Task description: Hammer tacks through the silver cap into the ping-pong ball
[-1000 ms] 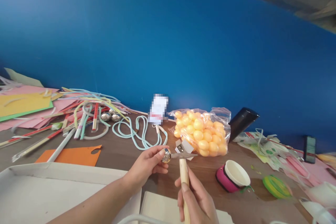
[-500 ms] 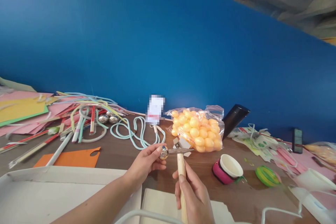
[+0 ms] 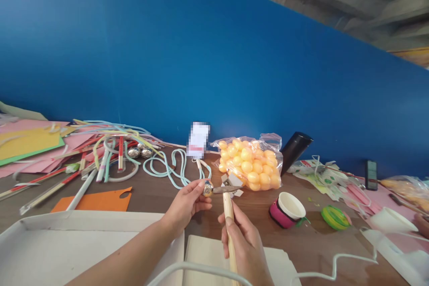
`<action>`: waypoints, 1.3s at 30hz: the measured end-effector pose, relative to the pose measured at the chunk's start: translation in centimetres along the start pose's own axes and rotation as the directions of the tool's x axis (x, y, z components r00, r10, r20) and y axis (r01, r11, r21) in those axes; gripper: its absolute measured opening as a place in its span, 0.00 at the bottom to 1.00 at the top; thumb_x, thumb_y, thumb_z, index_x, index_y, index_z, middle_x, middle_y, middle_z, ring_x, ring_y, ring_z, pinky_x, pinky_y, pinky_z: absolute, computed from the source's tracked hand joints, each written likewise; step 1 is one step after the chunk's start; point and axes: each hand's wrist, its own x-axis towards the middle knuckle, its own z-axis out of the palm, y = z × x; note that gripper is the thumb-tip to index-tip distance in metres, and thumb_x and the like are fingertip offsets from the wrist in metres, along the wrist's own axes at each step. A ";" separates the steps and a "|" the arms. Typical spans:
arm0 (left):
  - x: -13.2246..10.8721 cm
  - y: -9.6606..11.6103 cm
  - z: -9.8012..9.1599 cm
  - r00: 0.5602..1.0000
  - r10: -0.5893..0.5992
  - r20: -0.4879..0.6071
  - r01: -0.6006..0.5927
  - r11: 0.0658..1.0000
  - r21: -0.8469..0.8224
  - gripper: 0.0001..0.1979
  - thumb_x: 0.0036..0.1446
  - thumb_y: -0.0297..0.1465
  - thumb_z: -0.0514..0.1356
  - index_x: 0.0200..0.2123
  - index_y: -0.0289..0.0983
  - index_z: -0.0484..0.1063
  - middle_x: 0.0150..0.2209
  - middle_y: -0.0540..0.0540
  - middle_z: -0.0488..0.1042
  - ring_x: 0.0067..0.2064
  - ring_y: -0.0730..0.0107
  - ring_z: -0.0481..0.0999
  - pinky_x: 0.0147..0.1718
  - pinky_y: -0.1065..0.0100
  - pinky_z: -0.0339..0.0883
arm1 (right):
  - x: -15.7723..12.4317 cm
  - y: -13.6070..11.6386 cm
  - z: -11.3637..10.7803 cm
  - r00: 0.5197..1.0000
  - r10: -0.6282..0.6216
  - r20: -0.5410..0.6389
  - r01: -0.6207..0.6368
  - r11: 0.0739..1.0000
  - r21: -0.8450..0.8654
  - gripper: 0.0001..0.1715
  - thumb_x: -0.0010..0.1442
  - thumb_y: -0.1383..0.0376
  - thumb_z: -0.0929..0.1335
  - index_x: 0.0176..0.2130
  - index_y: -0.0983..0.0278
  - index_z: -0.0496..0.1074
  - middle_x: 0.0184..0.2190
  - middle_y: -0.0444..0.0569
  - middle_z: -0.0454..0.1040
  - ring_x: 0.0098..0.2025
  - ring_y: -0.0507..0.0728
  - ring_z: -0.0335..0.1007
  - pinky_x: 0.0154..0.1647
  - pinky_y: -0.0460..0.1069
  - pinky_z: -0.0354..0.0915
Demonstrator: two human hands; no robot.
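Observation:
My left hand (image 3: pixel 186 203) pinches a small shiny silver ball (image 3: pixel 208 188) between thumb and fingers. In my right hand (image 3: pixel 246 241) is a hammer by its pale wooden handle (image 3: pixel 229 214), held upright. The narrow metal hammer head (image 3: pixel 226 189) points its blunt end at the ball. Whether the two touch, I cannot tell. Just behind the head, small grey-white card pieces (image 3: pixel 236 182) lie in front of a clear bag of orange balls (image 3: pixel 248 165). More silver balls (image 3: pixel 146 153) rest on the table to the left.
A white tray (image 3: pixel 97 221) and beige sheets (image 3: pixel 201 254) lie in front. To the right stand a pink-sleeved cup (image 3: pixel 284 216) and a green-yellow tape roll (image 3: pixel 335 218). Tubes, straws and coloured paper (image 3: pixel 30 140) crowd the left. A blue panel (image 3: pixel 201 53) rises behind.
The view has shifted a little, and things at right sit slightly further left. Both hands keep their grip on the ball and hammer. A bit of another person's hand shows at the right edge.

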 end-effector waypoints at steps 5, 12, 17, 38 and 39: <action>0.1 -0.1 0.0 1.000 -0.003 0.005 0.003 1.000 0.008 0.18 0.50 0.37 0.62 0.43 0.35 0.71 0.32 0.46 0.72 0.27 0.75 0.73 0.29 0.70 0.72 | 0.0 -0.4 -0.2 1.000 -0.004 0.026 0.004 1.000 -0.009 0.22 0.59 0.59 0.64 0.52 0.63 0.65 0.33 0.48 0.68 0.21 0.48 0.58 0.14 0.42 0.58; 0.1 -0.1 0.0 1.000 -0.001 0.014 0.000 1.000 0.018 0.19 0.51 0.38 0.61 0.44 0.34 0.71 0.33 0.45 0.72 0.28 0.75 0.73 0.29 0.70 0.72 | 0.2 -0.5 -0.3 1.000 0.006 0.030 -0.005 0.999 -0.042 0.21 0.60 0.59 0.63 0.51 0.64 0.66 0.27 0.45 0.68 0.19 0.48 0.56 0.15 0.42 0.57; 0.1 -0.2 -0.2 1.000 -0.007 0.002 0.007 1.000 0.011 0.18 0.51 0.38 0.60 0.44 0.35 0.71 0.32 0.46 0.72 0.27 0.75 0.73 0.28 0.70 0.72 | 0.3 0.0 -0.4 0.998 -0.004 0.060 0.005 1.000 -0.018 0.21 0.61 0.60 0.62 0.53 0.62 0.63 0.33 0.47 0.68 0.21 0.48 0.57 0.14 0.42 0.57; 0.0 -0.1 -0.1 1.000 -0.008 0.023 0.007 1.000 0.024 0.19 0.53 0.38 0.59 0.46 0.33 0.69 0.31 0.45 0.71 0.27 0.75 0.72 0.28 0.70 0.72 | 0.0 -0.4 -0.4 0.999 -0.020 0.049 0.023 0.997 -0.070 0.20 0.63 0.60 0.60 0.53 0.61 0.64 0.31 0.45 0.67 0.22 0.49 0.57 0.17 0.43 0.58; 0.0 -0.1 -0.1 1.000 -0.010 0.017 0.010 1.000 0.025 0.19 0.53 0.38 0.59 0.46 0.33 0.69 0.31 0.46 0.71 0.27 0.75 0.72 0.28 0.70 0.72 | 0.0 -0.3 -0.4 0.998 -0.009 0.058 0.013 0.997 -0.071 0.20 0.63 0.60 0.61 0.54 0.61 0.63 0.31 0.45 0.67 0.22 0.49 0.57 0.17 0.43 0.58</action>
